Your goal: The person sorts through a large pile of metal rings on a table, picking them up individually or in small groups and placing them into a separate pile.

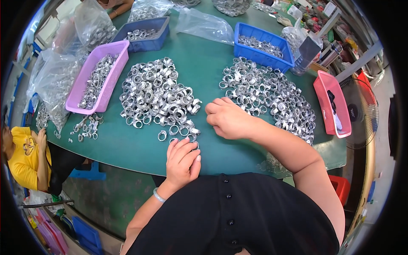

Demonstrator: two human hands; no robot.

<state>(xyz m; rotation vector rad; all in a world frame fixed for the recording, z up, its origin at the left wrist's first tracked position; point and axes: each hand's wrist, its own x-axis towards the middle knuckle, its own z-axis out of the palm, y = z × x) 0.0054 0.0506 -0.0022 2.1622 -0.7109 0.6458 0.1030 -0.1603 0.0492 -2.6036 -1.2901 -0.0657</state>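
Note:
A heap of silvery metal rings [155, 87] lies on the green table left of centre. At its near end my left hand [182, 161] rests with fingers stretched forward, its fingertips at a few loose rings [185, 130]; the hand looks open, and a pale bangle circles the wrist. My right hand [231, 119] is curled closed over the table between the two heaps, knuckles up. Whatever it may hold is hidden under the fingers. Right of it spreads a second heap of rings [293, 112], partly behind my right forearm.
A pink-purple basket [120, 63], a dark blue bin [162, 38] and a blue bin [285, 63] hold metal parts. A pink basket [340, 125] stands at the right beside a fan [359, 108]. Plastic bags [51, 80] crowd the left. A person in yellow [25, 159] sits there.

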